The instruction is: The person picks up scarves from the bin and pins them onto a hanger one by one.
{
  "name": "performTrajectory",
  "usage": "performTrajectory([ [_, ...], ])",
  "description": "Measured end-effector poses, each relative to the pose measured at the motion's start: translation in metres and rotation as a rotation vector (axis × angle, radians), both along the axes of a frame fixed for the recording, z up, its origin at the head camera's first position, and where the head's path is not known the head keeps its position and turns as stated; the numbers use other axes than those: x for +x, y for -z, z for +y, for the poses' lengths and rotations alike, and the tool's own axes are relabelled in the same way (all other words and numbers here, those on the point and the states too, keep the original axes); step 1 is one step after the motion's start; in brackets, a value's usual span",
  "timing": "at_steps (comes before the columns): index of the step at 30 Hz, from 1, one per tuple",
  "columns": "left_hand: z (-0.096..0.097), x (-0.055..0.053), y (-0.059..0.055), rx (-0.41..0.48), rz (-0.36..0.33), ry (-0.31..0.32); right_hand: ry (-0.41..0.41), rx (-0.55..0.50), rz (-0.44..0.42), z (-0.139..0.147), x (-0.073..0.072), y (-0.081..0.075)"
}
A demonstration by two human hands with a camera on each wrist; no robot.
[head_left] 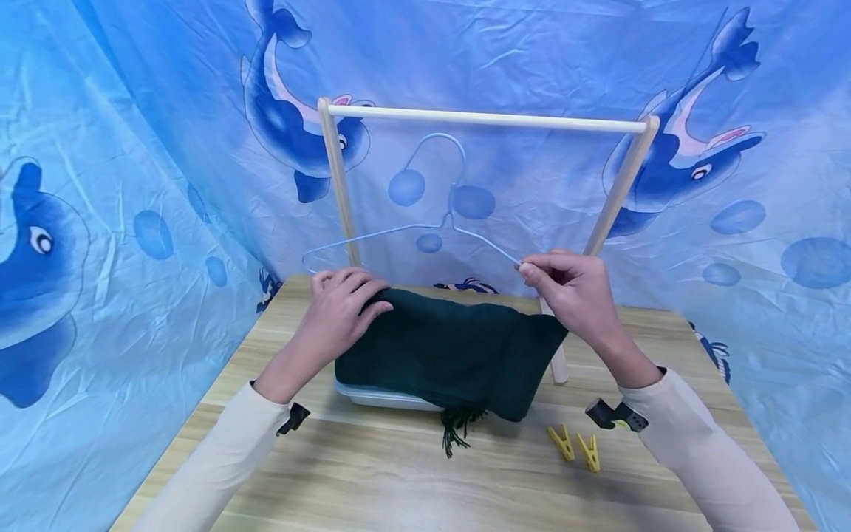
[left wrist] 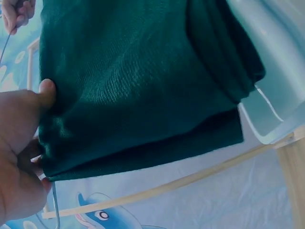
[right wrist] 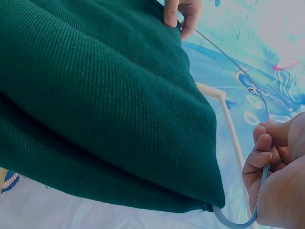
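A dark green fringed scarf (head_left: 439, 347) hangs folded over the lower bar of a pale blue wire hanger (head_left: 453, 205). My left hand (head_left: 339, 310) pinches the scarf's top edge near the hanger's left end, thumb in front and fingers behind, as the left wrist view shows. With curled fingers, my right hand (right wrist: 281, 176) grips the hanger's right arm near its bent end, beside the scarf's edge. The hanger is upright, its hook rising between the hands. Most of the lower bar is hidden by the scarf (left wrist: 119, 86).
Behind the hanger stands a wooden rack with a white rail (head_left: 485, 117). Under the scarf, a pale shallow box (head_left: 392, 400) rests on the wooden table (head_left: 399, 480). Two yellow clothespins (head_left: 589, 452) lie at the right. A blue dolphin-print curtain (head_left: 532, 59) surrounds the table.
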State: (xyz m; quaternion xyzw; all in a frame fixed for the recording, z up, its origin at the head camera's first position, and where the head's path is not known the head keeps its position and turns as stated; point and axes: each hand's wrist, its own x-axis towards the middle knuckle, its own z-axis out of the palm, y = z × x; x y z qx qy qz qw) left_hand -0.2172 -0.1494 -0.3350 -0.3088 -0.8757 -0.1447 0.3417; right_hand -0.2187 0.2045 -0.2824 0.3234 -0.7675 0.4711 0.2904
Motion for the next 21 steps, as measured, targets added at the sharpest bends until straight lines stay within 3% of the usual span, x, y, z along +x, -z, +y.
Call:
performTrajectory([
  [8,0.001,0.001,-0.010,-0.037,-0.014,-0.043,-0.021,0.003,0.015,-0.001,-0.003,-0.007],
  [16,0.001,0.005,-0.002,-0.071,-0.092,0.000,-0.030,0.017,-0.020,0.000,-0.006,0.000],
  [21,-0.002,0.009,-0.004,-0.009,-0.047,0.049,-0.029,0.020,-0.023,0.001,-0.006,0.002],
])
